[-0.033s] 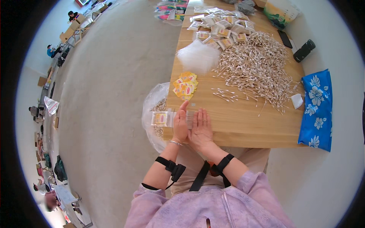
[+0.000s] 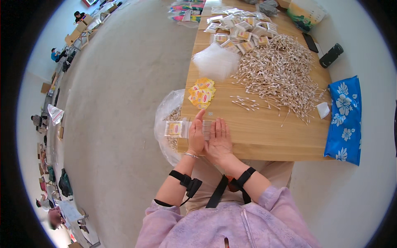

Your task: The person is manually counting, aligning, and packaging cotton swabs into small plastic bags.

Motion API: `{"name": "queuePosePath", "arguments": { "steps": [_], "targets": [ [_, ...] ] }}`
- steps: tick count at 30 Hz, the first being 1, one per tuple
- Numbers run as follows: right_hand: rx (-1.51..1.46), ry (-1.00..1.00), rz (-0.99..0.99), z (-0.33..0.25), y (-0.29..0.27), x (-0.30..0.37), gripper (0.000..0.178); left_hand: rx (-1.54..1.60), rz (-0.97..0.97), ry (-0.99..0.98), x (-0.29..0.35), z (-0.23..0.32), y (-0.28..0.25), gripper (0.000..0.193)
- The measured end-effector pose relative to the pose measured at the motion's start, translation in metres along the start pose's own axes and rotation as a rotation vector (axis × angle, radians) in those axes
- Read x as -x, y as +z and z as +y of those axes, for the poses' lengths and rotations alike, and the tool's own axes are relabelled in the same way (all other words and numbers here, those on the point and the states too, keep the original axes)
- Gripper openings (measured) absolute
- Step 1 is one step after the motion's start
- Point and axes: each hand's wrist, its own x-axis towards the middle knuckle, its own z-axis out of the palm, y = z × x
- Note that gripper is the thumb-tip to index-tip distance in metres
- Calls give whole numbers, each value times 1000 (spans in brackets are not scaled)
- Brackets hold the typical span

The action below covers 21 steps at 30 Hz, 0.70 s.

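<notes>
Near the table's left front corner, my right hand lies flat with straight fingers beside a neat row of cotton swabs. My left hand is turned on edge at the row's other side, fingers stretched out. The two hands meet at their heels. Left of my left hand, a clear plastic packet of swabs with a yellow card juts past the table edge. Part of the packet and of the row is hidden under my hands. Neither hand is wrapped round anything.
A big heap of loose swabs covers the table's right. Beyond are filled packets, flat clear bags and yellow cards. A blue flowered pouch lies at the right edge; a large plastic bag hangs at the left.
</notes>
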Motion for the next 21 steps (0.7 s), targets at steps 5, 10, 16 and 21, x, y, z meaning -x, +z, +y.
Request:
{"name": "queuePosePath", "arguments": {
  "steps": [5, 10, 16, 21],
  "targets": [
    [-14, 7, 50, 6, -1, -6, 87, 54, 39, 20, -2, 2, 3, 49],
    [-3, -7, 79, 4, 2, -7, 86, 120, 25, -16, -1, 1, -3, 47],
    [-25, -64, 159, 6, 6, -6, 81, 121, 5, -23, 0, 3, -1, 48],
    [-29, -72, 124, 5, 1, -4, 78, 49, -3, 6, 1, 2, -2, 50]
  ]
}}
